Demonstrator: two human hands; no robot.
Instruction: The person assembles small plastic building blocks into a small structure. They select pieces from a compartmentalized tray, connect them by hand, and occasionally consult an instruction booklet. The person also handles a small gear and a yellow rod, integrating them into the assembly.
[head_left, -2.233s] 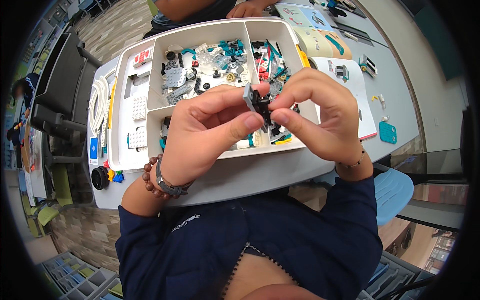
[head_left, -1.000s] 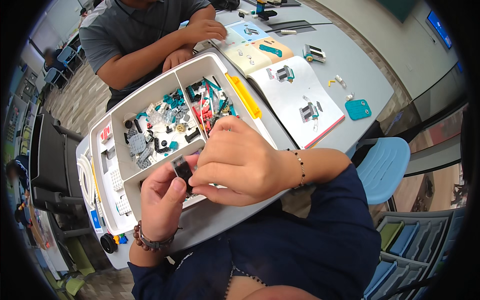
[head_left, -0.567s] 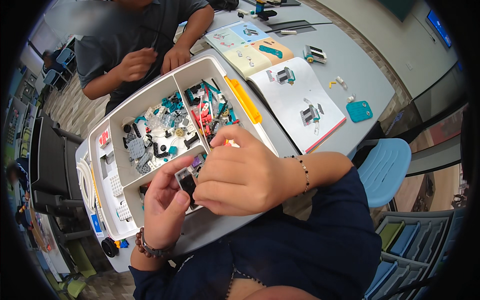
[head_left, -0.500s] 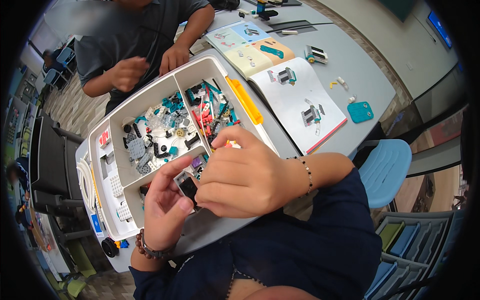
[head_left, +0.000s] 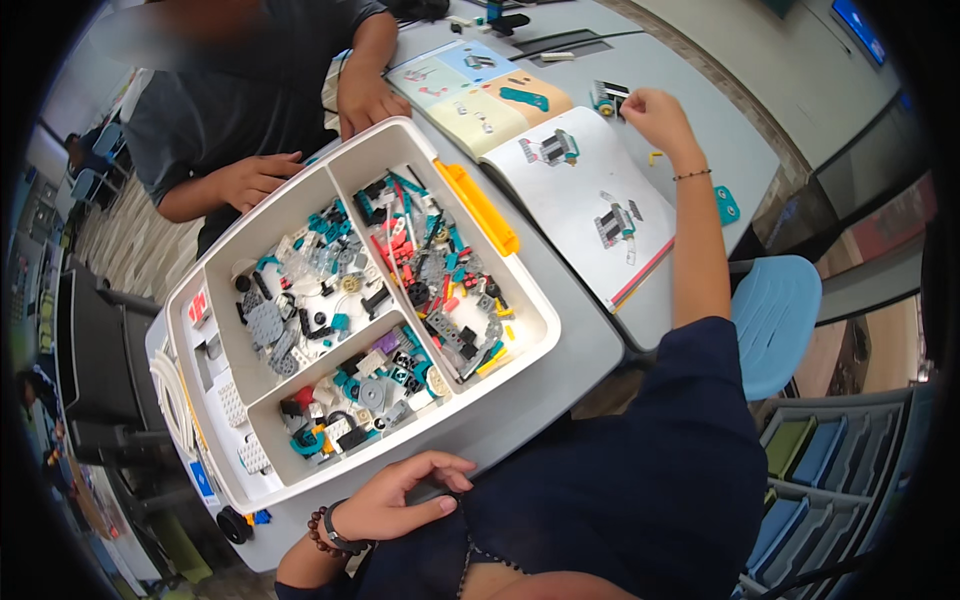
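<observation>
My right hand [head_left: 662, 122] is stretched out to the far right over the table, its fingers curled together. Its fingertips are at the right end of a small white, black and teal brick model [head_left: 606, 97]; whether they grip it or a separate small piece is hidden. Near my body, in front of the table edge, my left hand [head_left: 405, 497] has its thumb and fingers apart with nothing visible between them. Between my arms lies a white sorting tray [head_left: 497, 372] of loose building bricks. An open instruction booklet [head_left: 560, 195] lies beneath my right forearm's left side.
A yellow tray handle [head_left: 478, 208] faces the booklet. A yellow angled piece [head_left: 655, 158] and a teal plate [head_left: 728, 205] lie by my right forearm. Opposite, a person's hands [head_left: 262, 181] rest at the tray's far side. A blue chair [head_left: 775, 325] stands right.
My hands have parted: the right has swung far right to the model, the left has drawn back toward my body. The grey-and-black piece between them is out of sight. The other person's hand has lowered.
</observation>
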